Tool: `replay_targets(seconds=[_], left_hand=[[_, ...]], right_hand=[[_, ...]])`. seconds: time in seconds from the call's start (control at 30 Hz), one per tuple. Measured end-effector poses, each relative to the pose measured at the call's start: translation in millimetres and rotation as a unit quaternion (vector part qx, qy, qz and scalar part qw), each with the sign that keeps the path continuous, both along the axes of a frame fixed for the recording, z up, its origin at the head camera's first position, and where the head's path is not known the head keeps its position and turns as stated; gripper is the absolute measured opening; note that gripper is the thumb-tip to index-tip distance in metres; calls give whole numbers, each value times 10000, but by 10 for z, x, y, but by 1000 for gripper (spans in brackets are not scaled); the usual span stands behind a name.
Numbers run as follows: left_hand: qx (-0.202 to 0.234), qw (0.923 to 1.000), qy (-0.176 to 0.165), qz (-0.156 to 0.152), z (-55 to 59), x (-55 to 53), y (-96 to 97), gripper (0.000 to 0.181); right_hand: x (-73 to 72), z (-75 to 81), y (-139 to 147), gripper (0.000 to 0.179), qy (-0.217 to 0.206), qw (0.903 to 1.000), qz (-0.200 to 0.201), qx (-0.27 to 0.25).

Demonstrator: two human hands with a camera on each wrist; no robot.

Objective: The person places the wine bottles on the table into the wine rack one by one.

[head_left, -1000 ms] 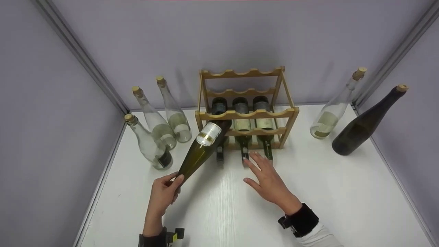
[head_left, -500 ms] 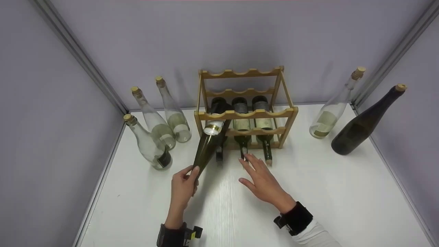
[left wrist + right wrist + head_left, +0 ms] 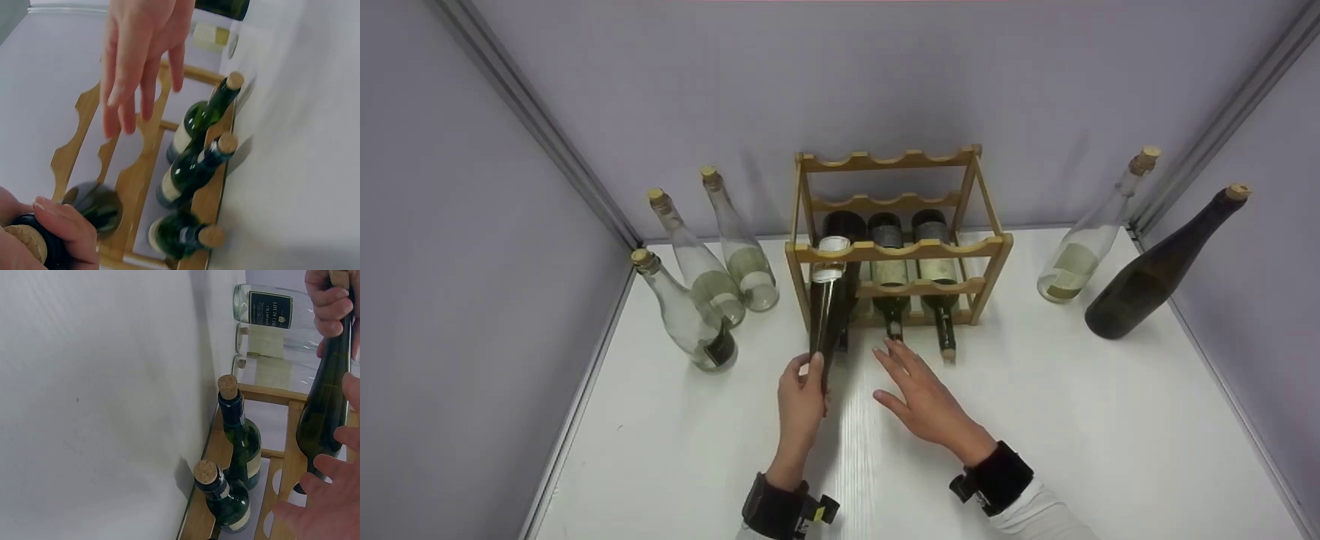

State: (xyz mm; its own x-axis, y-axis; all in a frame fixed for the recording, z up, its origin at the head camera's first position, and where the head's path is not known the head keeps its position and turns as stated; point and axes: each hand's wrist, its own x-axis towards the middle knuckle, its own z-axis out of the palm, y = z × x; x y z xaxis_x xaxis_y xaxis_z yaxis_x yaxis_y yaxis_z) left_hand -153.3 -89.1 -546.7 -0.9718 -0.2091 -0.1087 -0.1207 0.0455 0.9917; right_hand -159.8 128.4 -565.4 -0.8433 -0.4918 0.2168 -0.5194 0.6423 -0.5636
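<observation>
As the left hand comes round from the left of the wooden rack to a place before its leftmost column, the dark green bottle it carries turns from a clear slant to nearly straight in line with that column. Its pale label now lies partly behind the rack's top front rail, where it stood wholly forward of it a second ago. That suggests the bottle is being lined up base first with the middle tier and is not yet seated, since its neck end juts well out from the rack's front. Whether its body touches the rail below cannot be told.

The left thumb and fingers pinch the neck, with the cork showing beyond them on the side away from the rack. So the grip sits outside the rack, while the base end lies inside, apparently above the leftmost of the three bottles in the bottom tier. Before the rack's middle, the right hand, shifted slightly leftward, holds nothing, fingers spread; contact with a neck there is unclear.
</observation>
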Motion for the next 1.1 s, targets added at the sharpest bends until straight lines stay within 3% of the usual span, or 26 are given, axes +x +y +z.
replay_targets(seconds=[0.43, 1.1], left_hand=[[39, 9995, 287, 108, -17, -101, 365, 44], [-279, 9981, 465, 297, -9, -442, 397, 37]], right_hand=[[49, -35, -55, 66, -733, 9962, 16, -468], [19, -41, -83, 65, -988, 9923, 15, -741]])
